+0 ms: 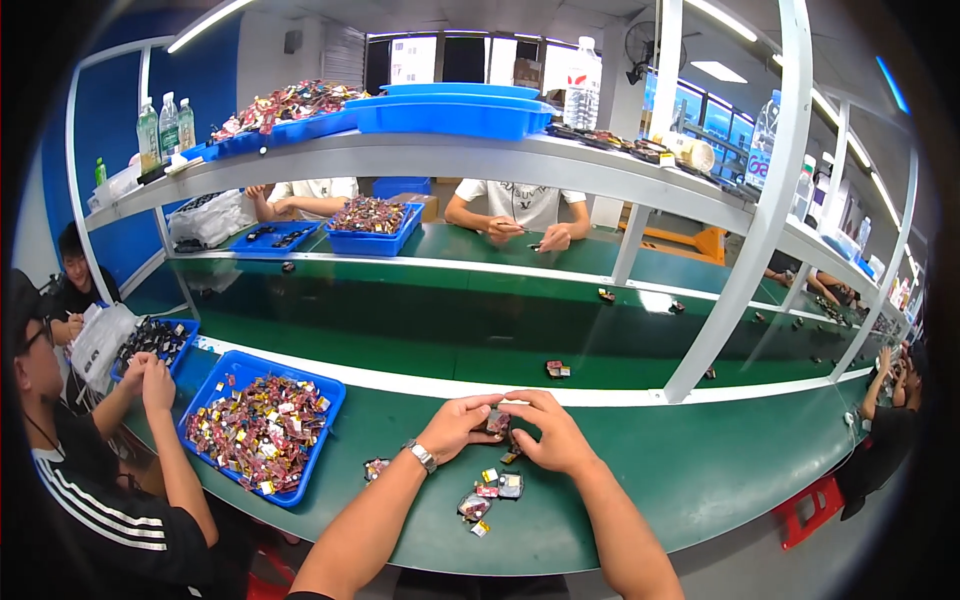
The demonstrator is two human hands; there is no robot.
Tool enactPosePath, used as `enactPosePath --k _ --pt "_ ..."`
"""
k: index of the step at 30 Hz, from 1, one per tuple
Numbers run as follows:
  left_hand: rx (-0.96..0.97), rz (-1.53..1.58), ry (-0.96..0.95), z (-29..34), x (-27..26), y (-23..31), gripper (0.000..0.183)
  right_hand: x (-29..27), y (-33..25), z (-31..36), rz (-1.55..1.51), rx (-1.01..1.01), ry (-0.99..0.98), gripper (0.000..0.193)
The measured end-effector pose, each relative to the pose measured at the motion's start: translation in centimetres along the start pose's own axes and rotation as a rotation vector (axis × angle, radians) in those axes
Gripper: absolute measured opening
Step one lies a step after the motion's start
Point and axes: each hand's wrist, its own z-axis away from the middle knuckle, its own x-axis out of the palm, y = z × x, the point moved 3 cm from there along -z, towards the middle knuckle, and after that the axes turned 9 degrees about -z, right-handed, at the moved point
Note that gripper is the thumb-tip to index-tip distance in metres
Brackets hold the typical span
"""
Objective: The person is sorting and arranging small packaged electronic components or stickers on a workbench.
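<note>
1 small part (497, 424) is pinched by the left hand (464, 428) above the worktop (700, 465). The right hand (552, 432) is curved beside it; its grip cannot be told. Loose parts (475, 507) are scattered nearer the front edge.

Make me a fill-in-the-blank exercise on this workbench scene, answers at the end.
1. The left hand holds a small part beside the right hand, above a bench top coloured ____.
2. The silver wristwatch is on the person's ____ wrist.
3. The nearest tray heaped with parts is coloured ____.
4. On the shelf, the tall clear bottle stands to the ____ of the stacked trays.

Missing words: green; left; blue; right.
</note>
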Motion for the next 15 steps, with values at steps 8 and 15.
enactPosePath --k 8,15 --pt "0.006 -0.094 0.090 0.2 0.7 -0.4 0.030 0.4 0.8 -0.3 0.166 -0.012 0.045 0.030" --pt "-0.021 -0.222 0.095 0.1 0.9 -0.4 0.028 0.5 1.4 -0.4 0.127 -0.002 -0.016 0.019"
